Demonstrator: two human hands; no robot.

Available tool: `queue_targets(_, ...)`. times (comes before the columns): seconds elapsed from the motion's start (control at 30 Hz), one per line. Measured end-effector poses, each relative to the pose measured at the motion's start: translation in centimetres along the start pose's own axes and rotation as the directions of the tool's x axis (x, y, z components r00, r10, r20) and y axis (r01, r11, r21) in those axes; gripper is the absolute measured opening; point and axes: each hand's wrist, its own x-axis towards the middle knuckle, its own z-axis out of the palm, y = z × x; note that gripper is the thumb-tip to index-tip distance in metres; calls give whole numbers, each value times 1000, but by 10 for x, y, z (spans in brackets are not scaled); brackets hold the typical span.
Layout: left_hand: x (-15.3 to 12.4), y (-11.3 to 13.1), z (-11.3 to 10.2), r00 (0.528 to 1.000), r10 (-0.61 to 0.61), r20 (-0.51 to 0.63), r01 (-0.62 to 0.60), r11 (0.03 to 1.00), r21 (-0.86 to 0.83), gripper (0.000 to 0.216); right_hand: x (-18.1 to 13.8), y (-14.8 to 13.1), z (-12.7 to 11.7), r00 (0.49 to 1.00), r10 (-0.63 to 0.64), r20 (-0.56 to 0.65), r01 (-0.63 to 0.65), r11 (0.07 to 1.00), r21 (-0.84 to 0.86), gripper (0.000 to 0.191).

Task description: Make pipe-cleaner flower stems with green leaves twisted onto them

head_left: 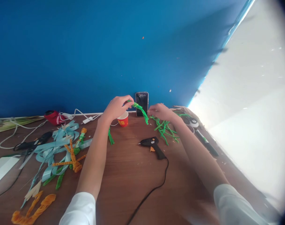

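My left hand (118, 107) pinches a twisted bundle of green pipe cleaners (140, 108) above the table, its loose ends pointing right and down. Another green strand end (110, 136) shows beside my left forearm, partly hidden by it. My right hand (163, 112) is just right of the bundle's tip, fingers drawn together; whatever they hold, if anything, is too small to make out. Under that hand lies a loose pile of green pipe cleaners (165, 128). On the table between my forearms rests a black glue gun (154, 143), its nozzle to the left.
A phone (141, 103) leans against the blue wall (105, 56), near a red paper cup (123, 120). Light-blue ribbon (47, 150) tangles at left with orange pipe cleaner pieces (74, 161). The glue gun's cord (151, 191) runs towards me. A white roll-like object (193, 122) sits at right.
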Motion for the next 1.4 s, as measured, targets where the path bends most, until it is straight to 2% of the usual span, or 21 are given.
queue_targets(0.07,1,2,1,1000,-2,-18,2,1000,4,29,-1,-11,-5,998,49,-37,-46,996,71,48)
queue_targets(0.13,1,5,2,997,-8,-71,9,1000,13,28,-3,-24,-10,997,31,-68,-15,972,233,45)
queue_targets(0.2,2,8,5,989,-13,-148,16,1000,22,27,-4,-35,-13,996,-23,-81,47,954,297,42)
queue_targets(0.3,5,13,14,970,-11,-243,15,1000,17,26,-5,-45,-12,986,-97,-133,113,986,122,35)
queue_targets(0.37,7,17,21,961,-7,-277,6,1000,-5,26,-4,-46,-11,978,-91,-189,88,996,-24,31)
queue_targets(0.43,9,19,27,956,-11,-292,0,999,-39,26,-4,-45,-10,962,-81,-260,58,994,-94,32)
queue_targets(0.53,11,22,34,968,-22,-250,-5,994,-105,24,-4,-43,-11,936,-99,-338,81,994,-69,29)
queue_targets(0.63,10,25,38,984,-54,-168,21,981,-192,23,-4,-43,-12,920,-125,-371,135,991,1,29)
queue_targets(0.77,9,29,44,988,-96,-125,56,954,-293,23,-5,-40,-12,895,-129,-427,171,983,63,28)
queue_targets(1.03,10,35,52,989,-114,-93,66,906,-418,22,-7,-39,-10,925,-112,-363,186,967,176,29)
queue_targets(1.13,10,36,51,989,-110,-94,66,920,-387,21,-8,-40,-13,928,-130,-348,172,981,93,30)
queue_targets(1.27,9,35,50,990,-106,-93,81,968,-239,21,-9,-42,-18,919,-186,-347,182,982,-45,32)
queue_targets(1.4,9,33,55,993,-94,-71,90,994,-64,22,-10,-42,-17,932,-175,-317,175,984,-28,34)
